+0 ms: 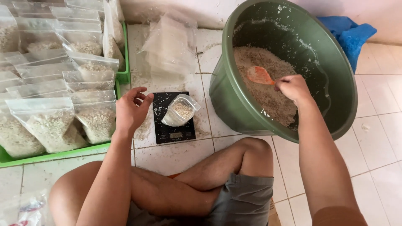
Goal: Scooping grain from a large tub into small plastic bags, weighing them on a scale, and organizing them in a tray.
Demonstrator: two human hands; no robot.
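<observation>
- My right hand point(293, 87) has its fingers curled tight around the handle of an orange scoop point(259, 75); the scoop's bowl lies on the pale grain point(268, 88) inside the big green basin point(347, 104).
- The basin is tilted toward me, its mouth open to my side, and the grain sits heaped in the lower part while white dust clings to the inner wall.
- My left hand point(131, 109) holds nothing: palm turned up, fingers loosely bent and slightly spread, hovering just left of the black kitchen scale point(167, 125).
- On the scale stands a small clear pouch point(180, 111), open at the top and partly filled with the same grain; my left hand is near it but not touching.
- To the left of that hand, a green tray point(63, 154) holds rows of filled clear bags point(50, 121), leaning against each other.
- Behind the scale lies a stack of empty clear bags point(169, 46) on the dusty tiled floor point(385, 125).
- A blue cloth point(351, 33) shows behind the basin.
- My crossed bare legs and grey shorts point(245, 199) fill the near edge of the view.
</observation>
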